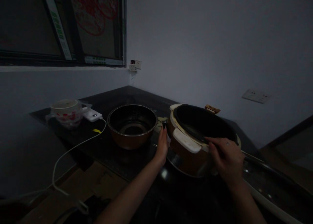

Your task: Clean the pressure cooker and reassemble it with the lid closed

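Observation:
A brown rice cooker body (195, 149) with a dark empty cavity and a white front latch stands tilted on the dark counter (117, 96). My left hand (162, 144) presses flat against its left side. My right hand (226, 160) rests on its front rim, fingers reaching over the edge into the cavity; whether they pinch anything is too dark to tell. A copper-coloured inner pot (132, 126) stands apart to the left, empty.
A patterned bowl (66, 113) and a white power bank (93, 115) with a trailing white cable (73, 149) lie at the counter's left. Wall sockets (135, 66) sit in the corner, another socket (255, 96) on the right wall. A curved white lid edge (266, 201) lies lower right.

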Available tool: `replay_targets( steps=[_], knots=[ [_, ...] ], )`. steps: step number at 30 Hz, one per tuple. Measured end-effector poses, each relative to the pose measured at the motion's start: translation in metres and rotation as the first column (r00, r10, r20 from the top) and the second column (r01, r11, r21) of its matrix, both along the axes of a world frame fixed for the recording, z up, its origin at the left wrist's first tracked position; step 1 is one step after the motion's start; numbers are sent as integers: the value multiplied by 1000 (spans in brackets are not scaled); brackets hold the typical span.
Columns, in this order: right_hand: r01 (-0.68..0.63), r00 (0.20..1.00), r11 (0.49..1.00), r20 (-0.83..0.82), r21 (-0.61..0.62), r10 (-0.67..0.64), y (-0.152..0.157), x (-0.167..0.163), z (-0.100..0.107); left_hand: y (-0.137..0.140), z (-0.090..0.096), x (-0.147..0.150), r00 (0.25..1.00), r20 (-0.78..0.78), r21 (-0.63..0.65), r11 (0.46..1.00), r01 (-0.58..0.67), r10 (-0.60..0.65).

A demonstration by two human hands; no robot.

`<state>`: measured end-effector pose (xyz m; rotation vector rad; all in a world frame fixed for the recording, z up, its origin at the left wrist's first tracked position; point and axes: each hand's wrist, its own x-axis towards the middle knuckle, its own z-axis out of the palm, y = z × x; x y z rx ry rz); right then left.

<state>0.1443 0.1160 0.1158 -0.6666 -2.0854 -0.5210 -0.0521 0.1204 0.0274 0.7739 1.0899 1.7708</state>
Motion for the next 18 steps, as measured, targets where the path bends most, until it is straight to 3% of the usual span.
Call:
replay_targets(
  steps=[4,7,13,18],
  knots=[
    [-1,998,999,64,-48,4,-3,4,4,-37,7,25,997,-60,66,997,-39,43],
    [29,998,997,64,-67,-25,-4,3,4,-52,9,39,984,-163,184,982,-47,78],
    [-1,1000,981,19,-194,5,-12,5,11,-53,5,52,940,-308,238,968,-76,149],
    [57,992,972,-98,-227,-81,-14,31,33,-53,6,54,952,-277,241,968,-65,133]
  ],
)
